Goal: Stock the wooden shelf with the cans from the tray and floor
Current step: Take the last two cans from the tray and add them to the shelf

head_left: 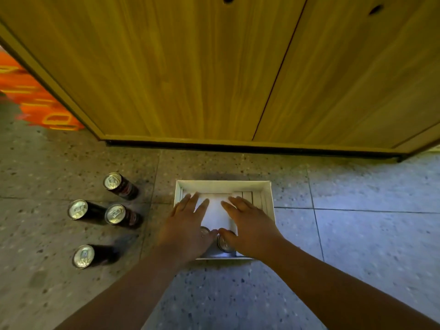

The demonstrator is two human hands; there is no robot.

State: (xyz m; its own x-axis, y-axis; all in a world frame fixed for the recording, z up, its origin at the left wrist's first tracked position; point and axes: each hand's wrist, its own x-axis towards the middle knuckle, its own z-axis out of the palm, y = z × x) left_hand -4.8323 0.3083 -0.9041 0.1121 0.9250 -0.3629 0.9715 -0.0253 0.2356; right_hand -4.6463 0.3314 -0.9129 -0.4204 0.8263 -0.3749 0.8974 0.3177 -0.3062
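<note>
A white tray (223, 185) lies on the floor just in front of the wooden shelf unit (190, 67). Two cans stand at the tray's near end; one silver top (224, 244) shows between my hands, the other (204, 231) is mostly hidden under my left hand. My left hand (184, 225) and my right hand (247, 225) reach down over the tray with fingers spread and straight, thumbs nearly touching above the cans. Several dark cans with silver tops (119, 185) (82, 210) (119, 215) (88, 256) stand upright on the floor to the left.
The floor is speckled grey tile (357, 234). The shelf unit's wooden doors fill the top of the view, with a dark gap along their base. Orange packaging (35, 101) lies at the far left beside the unit.
</note>
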